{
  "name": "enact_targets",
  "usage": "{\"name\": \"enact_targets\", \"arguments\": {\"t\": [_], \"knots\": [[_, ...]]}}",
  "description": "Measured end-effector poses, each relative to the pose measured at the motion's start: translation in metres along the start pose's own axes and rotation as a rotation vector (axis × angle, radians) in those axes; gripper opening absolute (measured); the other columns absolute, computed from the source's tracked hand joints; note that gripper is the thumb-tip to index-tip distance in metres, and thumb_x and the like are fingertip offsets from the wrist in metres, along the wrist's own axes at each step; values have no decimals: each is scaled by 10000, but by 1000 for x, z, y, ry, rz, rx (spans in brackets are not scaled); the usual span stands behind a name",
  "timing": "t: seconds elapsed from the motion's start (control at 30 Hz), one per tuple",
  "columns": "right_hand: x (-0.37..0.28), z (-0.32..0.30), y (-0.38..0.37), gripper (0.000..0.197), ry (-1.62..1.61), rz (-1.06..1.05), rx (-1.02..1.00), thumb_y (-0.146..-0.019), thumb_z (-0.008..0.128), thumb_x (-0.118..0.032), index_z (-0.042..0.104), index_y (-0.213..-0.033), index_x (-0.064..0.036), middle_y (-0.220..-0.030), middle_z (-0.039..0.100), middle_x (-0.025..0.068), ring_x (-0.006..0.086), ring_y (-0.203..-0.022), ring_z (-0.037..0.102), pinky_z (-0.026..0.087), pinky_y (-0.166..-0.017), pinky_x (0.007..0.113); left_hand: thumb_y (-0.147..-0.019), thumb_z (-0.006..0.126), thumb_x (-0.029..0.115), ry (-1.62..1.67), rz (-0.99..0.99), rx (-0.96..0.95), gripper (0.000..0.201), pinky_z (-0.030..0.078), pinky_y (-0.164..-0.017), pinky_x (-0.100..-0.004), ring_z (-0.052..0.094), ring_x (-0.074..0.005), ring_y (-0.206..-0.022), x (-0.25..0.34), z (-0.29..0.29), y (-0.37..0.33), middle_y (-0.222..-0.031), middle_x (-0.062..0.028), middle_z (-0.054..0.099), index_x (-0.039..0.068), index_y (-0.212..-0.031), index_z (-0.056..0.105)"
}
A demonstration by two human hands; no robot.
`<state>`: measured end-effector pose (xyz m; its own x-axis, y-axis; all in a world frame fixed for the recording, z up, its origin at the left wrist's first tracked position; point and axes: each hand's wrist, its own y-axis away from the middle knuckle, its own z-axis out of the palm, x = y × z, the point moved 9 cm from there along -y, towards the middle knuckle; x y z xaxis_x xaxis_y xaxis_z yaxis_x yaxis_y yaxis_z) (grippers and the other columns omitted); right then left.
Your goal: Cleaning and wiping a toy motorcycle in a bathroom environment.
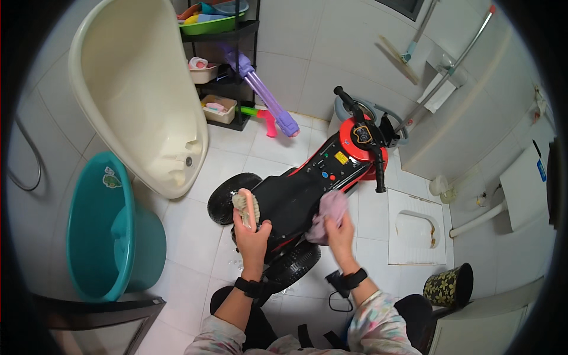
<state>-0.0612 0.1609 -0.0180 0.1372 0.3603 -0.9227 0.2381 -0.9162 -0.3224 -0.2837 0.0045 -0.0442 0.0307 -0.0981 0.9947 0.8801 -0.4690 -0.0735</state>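
In front of me stands a black and red ride-on toy motorcycle, its handlebars pointing away to the upper right. My left hand is closed around a pink scrub brush with pale bristles, held over the rear end of the toy. A crumpled pinkish-purple cloth is gripped in my right hand, at the right side of the black seat. The black rear wheels lie close below and beside my hands.
At left are a teal tub and a cream baby bath leaning upright. Behind, a black shelf holds baskets, with a purple toy blaster beside it. A squat toilet and patterned bin are at right.
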Motion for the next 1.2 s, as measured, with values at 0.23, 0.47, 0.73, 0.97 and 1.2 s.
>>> {"name": "enact_targets", "arguments": {"t": [0.23, 0.47, 0.73, 0.97, 1.2], "knots": [[-32, 31, -101, 430, 992, -542, -158, -750, 666, -366, 607, -1039, -52, -1171, 547, 183, 364, -1135, 483, 382, -937, 463, -734, 621, 13, -6, -34, -70, 775, 366, -1002, -312, 446, -226, -1200, 6, 17, 3, -1333, -166, 410, -45, -1399, 228], [-45, 102, 14, 346, 321, -431, -541, -704, 660, -195, 602, -1004, -32, -1090, 582, 184, 369, -1062, 535, 420, -888, 454, -833, 585, 174, -143, -85, 15, 653, 359, -989, -348, 450, -291, -1200, 8, -2, 5, -1311, -216, 445, -67, -1362, 289], [-13, 95, -56, 344, 627, -403, -481, -768, 587, -238, 594, -1072, -77, -1173, 576, 117, 280, -1175, 483, 333, -977, 505, -826, 601, 161, -139, -48, -76, 698, 316, -1040, -355, 385, -292, -1270, 27, 17, 16, -1366, -190, 406, -47, -1396, 255], [-71, 99, 38, 281, 291, -700, -528, -680, 628, -191, 565, -914, -48, -1049, 566, 164, 345, -1080, 516, 409, -912, 448, -818, 635, 276, -754, 73, 11, 565, 351, -988, -440, 421, -418, -1176, 53, -17, -14, -1204, -275, 501, -55, -1249, 479], [-56, 77, 33, 395, 377, -655, -457, -666, 645, -210, 547, -1007, -37, -1182, 524, 155, 326, -1212, 443, 369, -967, 443, -785, 604, 198, -1115, 476, -253, 452, 300, -1037, -500, 407, -453, -1218, 68, 62, -33, -1237, -248, 507, -38, -1164, 534]]}}
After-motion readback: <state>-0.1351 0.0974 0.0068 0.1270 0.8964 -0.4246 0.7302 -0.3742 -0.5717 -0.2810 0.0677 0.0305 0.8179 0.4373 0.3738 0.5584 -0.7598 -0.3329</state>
